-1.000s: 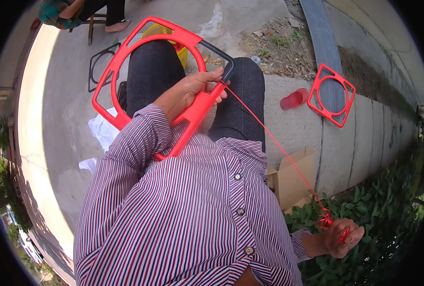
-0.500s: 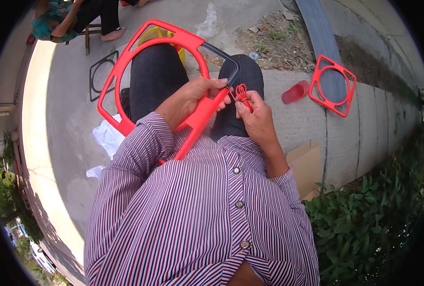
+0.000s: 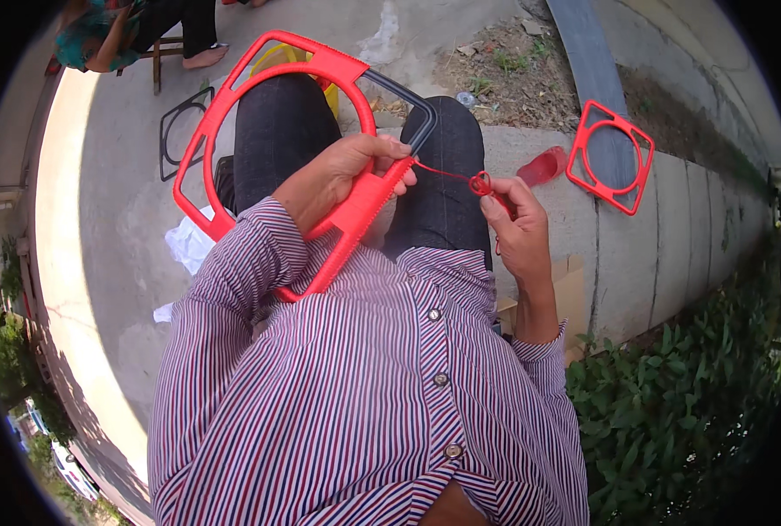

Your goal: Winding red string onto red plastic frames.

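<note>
Across my lap lies a square frame (image 3: 224, 167) with a round opening, mostly covered in red cord. One corner of it, a bent bar (image 3: 408, 95), is still bare and dark. My left hand (image 3: 360, 167) grips the frame's wrapped side close to where the red meets the dark bar. From that spot a thin red cord (image 3: 443, 173) runs taut to my right hand (image 3: 517, 219). Between the right thumb and fingers is a small looped bundle of red cord (image 3: 481, 182); part of it is hidden in the palm.
A finished-looking red frame (image 3: 611, 156) lies at right beside a red translucent object (image 3: 544, 167). On the ground at left are a dark frame (image 3: 184, 131) and white sheeting (image 3: 190, 244). Cardboard (image 3: 566, 302) and leafy bushes (image 3: 671, 430) are at lower right. Another person (image 3: 136, 35) sits at upper left.
My right hand has moved right and slightly down with the cord bundle, drawing the cord out straight from the frame. The frame and left hand have shifted slightly left.
</note>
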### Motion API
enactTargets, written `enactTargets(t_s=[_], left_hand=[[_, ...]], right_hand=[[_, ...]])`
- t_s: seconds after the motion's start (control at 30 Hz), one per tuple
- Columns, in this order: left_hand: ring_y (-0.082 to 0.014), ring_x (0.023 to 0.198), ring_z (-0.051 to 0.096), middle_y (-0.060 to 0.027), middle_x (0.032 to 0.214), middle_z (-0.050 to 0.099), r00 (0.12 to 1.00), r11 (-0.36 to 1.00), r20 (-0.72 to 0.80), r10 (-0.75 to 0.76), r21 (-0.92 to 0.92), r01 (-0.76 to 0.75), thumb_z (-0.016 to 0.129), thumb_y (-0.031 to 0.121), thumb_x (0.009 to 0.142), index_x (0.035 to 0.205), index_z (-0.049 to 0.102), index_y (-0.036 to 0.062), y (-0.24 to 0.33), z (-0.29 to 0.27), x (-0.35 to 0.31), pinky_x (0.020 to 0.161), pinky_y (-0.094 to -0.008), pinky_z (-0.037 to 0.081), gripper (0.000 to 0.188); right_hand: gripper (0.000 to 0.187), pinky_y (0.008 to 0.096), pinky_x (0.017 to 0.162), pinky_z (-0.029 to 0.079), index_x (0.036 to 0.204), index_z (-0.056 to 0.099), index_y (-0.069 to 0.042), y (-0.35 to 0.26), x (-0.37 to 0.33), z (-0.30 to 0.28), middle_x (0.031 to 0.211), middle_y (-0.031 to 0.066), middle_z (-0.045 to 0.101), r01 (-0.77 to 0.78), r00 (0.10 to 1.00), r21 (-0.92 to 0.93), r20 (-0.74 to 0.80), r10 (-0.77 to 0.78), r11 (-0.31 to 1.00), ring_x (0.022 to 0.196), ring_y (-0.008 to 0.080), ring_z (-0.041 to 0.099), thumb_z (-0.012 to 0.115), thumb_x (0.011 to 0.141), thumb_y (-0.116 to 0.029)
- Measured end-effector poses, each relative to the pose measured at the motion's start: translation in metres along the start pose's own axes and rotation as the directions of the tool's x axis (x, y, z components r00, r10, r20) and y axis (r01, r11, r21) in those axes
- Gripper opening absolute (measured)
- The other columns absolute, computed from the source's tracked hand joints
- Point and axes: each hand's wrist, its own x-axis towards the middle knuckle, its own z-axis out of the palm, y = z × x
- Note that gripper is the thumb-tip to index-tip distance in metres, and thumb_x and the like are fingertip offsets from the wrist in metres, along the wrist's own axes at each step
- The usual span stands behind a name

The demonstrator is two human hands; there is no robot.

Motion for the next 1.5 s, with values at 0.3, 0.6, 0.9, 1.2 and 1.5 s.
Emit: enactTargets(t_s=[0.3,0.6,0.9,1.2,1.5], left_hand=[[-0.0245,0.054,0.064,-0.0200,0.073,0.065,0.988,0.995,0.133,-0.079,0.067,0.070,0.062,0.011,0.084,0.093,0.055,-0.0004,-0.005,0.013,-0.016,0.052,-0.0312,0.055,0.016],[-0.0248,0.052,0.064,-0.0202,0.070,0.065,0.989,0.991,0.121,-0.081,0.112,0.068,0.062,0.010,0.085,0.090,0.056,-0.0010,-0.003,0.021,-0.010,0.050,-0.0304,0.055,0.013],[-0.0244,0.053,0.063,-0.0199,0.073,0.064,0.998,1.000,0.061,-0.011,0.000,0.011,0.062,0.008,0.084,0.095,0.054,-0.0027,-0.002,0.006,-0.006,0.049,-0.0307,0.054,0.017],[-0.0253,0.052,0.063,-0.0211,0.072,0.064,0.995,1.000,0.092,-0.025,0.019,0.023,0.063,0.008,0.084,0.094,0.054,-0.0032,0.003,0.004,-0.005,0.049,-0.0311,0.055,0.018],[-0.0252,0.053,0.064,-0.0206,0.070,0.064,0.997,0.999,0.078,0.009,-0.048,-0.006,0.059,0.009,0.086,0.093,0.055,-0.0033,0.006,0.006,-0.012,0.048,-0.0317,0.057,0.015]], right_hand=[[0.045,0.0238,0.069,0.046,0.121,0.056,0.000,0.007,0.056,0.057,0.083,0.0035,0.060,0.019,0.999,0.439,-0.034,-0.004,0.898,0.077,0.0086,0.057,0.062,0.076,-0.003],[0.019,0.0235,0.076,0.047,0.099,0.067,0.001,0.002,0.066,0.042,0.101,0.0057,0.065,-0.041,0.999,0.299,0.001,0.043,0.953,0.084,0.0091,0.059,0.067,0.086,-0.011],[0.020,0.0431,0.091,0.045,0.090,0.057,-0.006,0.012,-0.027,-0.071,0.096,0.0084,0.063,0.016,0.998,0.759,-0.054,0.038,0.651,0.086,0.0217,0.057,0.055,0.094,-0.026],[0.020,0.0215,0.039,0.022,0.090,0.055,-0.008,0.121,-0.082,-0.114,0.056,-0.0040,0.031,0.068,0.860,0.949,-0.212,0.464,0.307,0.044,0.0055,0.025,0.048,0.099,-0.023],[0.024,0.0248,0.048,0.030,0.095,0.059,-0.002,0.024,0.009,0.039,0.058,-0.0016,0.040,-0.199,0.973,0.204,0.161,0.168,0.958,0.052,0.0072,0.036,0.056,0.095,-0.026]])
